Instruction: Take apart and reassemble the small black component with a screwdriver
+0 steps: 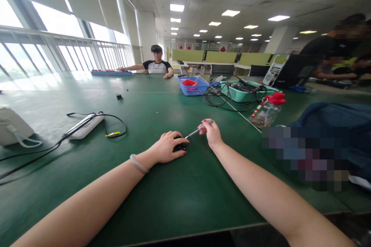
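Under the fingers of my left hand (168, 147) is a small black object (181, 146), gripped against the green table (174, 208). Its kind is partly hidden by the fingers. My right hand (211, 132) is closed round the handle of a screwdriver (199, 128) with a thin metal shaft. The shaft slants down to the left, and its tip meets or nearly touches the upper right side of the black object. A pale bangle (138, 164) circles my left wrist.
At left lie a white power strip (85, 126) with black cables and a whitish bag (14, 127). Beyond my hands stand a blue basket (193, 89) and a green basket (239, 94) with cables. A red-lidded bottle (268, 112) and dark blue cloth (327, 119) are right. A person (157, 63) sits opposite.
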The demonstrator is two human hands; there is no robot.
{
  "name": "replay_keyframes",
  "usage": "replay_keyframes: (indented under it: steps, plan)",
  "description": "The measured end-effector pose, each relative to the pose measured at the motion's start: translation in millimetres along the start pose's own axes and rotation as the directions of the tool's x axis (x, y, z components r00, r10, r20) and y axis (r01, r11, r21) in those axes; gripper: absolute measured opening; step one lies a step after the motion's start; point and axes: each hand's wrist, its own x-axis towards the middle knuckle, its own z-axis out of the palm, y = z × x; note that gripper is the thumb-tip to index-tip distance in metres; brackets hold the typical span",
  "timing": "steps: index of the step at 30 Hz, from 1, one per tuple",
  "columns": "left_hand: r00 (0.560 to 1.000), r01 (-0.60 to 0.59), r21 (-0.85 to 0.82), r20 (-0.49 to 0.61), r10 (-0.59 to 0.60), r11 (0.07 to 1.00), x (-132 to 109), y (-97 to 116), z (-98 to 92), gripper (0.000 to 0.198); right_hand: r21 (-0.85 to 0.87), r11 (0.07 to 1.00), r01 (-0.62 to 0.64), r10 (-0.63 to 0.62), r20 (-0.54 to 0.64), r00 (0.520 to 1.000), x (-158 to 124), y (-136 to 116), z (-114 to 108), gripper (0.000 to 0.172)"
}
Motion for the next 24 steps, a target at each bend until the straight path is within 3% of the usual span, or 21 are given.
replay_keyframes:
  steps: [4,13,19,24]
  plan:
    - [0.999,0.044,0.002,-0.026,-0.044,0.999,3.6,2.0,3.7,0.033,-0.028,1.000,0.011,-0.011,0.017,1.000,0.5,3.4,-1.1,0.025]
    - [0.993,0.108,-0.009,-0.040,-0.108,0.994,-5.4,3.8,2.9,0.032,-0.038,0.999,0.002,-0.002,0.013,1.000,0.6,0.5,-3.2,0.026]
    - [0.996,0.080,-0.027,0.029,-0.079,0.996,-59.1,-4.3,-20.8,0.033,-0.038,0.999,0.002,-0.002,0.020,1.000,0.4,1.7,-3.6,0.029]
    - [0.966,0.259,0.001,0.012,-0.259,0.966,-120.0,-37.7,-45.7,0.036,-0.046,0.999,-0.014,0.015,0.019,1.000,-0.5,0.4,-3.1,0.028]
